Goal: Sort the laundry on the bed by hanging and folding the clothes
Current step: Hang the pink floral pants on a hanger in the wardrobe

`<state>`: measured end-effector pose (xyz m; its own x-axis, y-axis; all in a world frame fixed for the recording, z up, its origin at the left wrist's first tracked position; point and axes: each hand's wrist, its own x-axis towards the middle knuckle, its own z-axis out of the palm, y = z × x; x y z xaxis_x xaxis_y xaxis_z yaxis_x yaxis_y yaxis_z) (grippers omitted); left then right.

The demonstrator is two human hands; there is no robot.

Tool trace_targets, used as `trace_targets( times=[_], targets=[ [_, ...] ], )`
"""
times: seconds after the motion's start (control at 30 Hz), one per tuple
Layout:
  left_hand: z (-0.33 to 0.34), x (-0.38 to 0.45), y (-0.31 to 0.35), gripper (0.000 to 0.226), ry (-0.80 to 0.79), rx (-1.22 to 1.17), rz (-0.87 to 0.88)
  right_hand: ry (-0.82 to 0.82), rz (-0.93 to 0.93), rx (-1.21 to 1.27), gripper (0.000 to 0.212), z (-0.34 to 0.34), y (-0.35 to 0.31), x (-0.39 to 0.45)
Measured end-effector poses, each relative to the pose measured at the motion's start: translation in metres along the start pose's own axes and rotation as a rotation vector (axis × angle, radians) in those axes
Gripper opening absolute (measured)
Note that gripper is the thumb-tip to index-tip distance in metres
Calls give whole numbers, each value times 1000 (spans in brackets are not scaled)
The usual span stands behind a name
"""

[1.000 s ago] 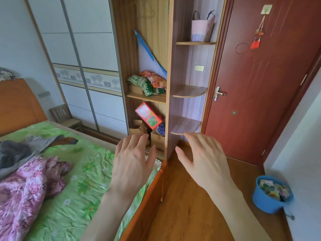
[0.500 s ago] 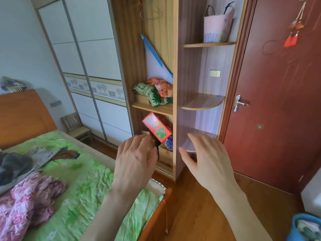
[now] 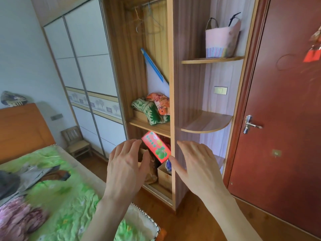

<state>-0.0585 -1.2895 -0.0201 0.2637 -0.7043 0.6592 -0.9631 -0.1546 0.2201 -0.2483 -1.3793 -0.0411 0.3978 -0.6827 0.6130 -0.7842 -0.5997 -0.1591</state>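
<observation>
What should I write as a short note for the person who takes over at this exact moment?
Left hand: open, holds nothing, raised before the open wardrobe.
Right hand: open, holds nothing, beside it.
Laundry: pink floral garment and grey clothes lie unfolded on the bed, at the left.
Wire hangers hang bare on the wardrobe rail.
Done: nothing visibly hung or folded.
Left: take a hanger, hang or fold each garment.

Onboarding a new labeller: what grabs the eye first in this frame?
Two bare open hands, left and right, are raised mid-frame, holding nothing, before the open wooden wardrobe. Between them sits a tilted bright red box with green fruit print in the lower compartment. At lower left, a crumpled pink floral garment lies on the green flowered bedsheet.
</observation>
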Motion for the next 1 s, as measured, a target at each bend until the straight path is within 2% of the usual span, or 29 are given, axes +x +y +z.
trace_targets(
  times=[0.13, 0.27, 0.37, 0.53, 0.73, 0.83, 1.0],
  targets=[
    [33, 34, -2, 37, 12, 4, -12, -25, -11, 30, 64, 28, 20, 43],
    [72, 75, -10, 54, 35, 5, -35, -55, -78, 37, 64, 62, 36, 91],
    [104, 108, -21, 56, 56, 20, -63, -57, -108, 81, 65, 88, 47, 132],
    [150, 171, -43, 51, 79, 47, -113, -99, -178, 130, 71, 125, 65, 208],
    [203, 235, -68, 40, 84, 94, -130, -48, -214, 171, 65, 173, 80, 279],
    [220, 253, -82, 39, 49, 115, -169, -112, -228, 213, 70, 199, 81, 303],
    [240, 268, -118, 34, 83, 172, -242, -152, -299, 252, 59, 247, 61, 346]
  ],
)
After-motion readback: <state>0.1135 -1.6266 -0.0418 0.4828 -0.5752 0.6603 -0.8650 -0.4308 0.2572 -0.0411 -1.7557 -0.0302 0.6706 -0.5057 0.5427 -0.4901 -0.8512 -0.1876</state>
